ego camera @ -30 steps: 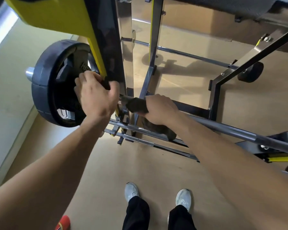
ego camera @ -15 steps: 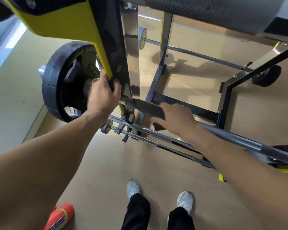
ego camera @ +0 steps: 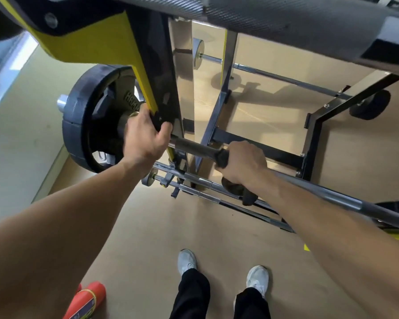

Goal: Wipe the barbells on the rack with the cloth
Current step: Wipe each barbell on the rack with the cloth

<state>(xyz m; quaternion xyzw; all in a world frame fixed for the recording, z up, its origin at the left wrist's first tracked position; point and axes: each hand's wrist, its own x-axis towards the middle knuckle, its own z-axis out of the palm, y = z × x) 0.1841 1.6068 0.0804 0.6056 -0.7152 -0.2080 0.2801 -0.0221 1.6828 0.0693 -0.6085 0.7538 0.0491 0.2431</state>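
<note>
Hands first: your right hand (ego camera: 241,164) grips the dark cloth (ego camera: 221,157) wrapped round the barbell (ego camera: 332,194), your left hand (ego camera: 143,137) clamps the bar's sleeve beside the weight plate (ego camera: 83,125), and the unwiped shaft runs away rightward, nearer your right hand.

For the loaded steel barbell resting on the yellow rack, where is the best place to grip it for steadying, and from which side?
Grip the bare shaft of the steel barbell just inside the yellow rack upright, from above. The round bar lies level and exposed there, while the black weight plate blocks the end. The left hand already holds near that spot.
</note>
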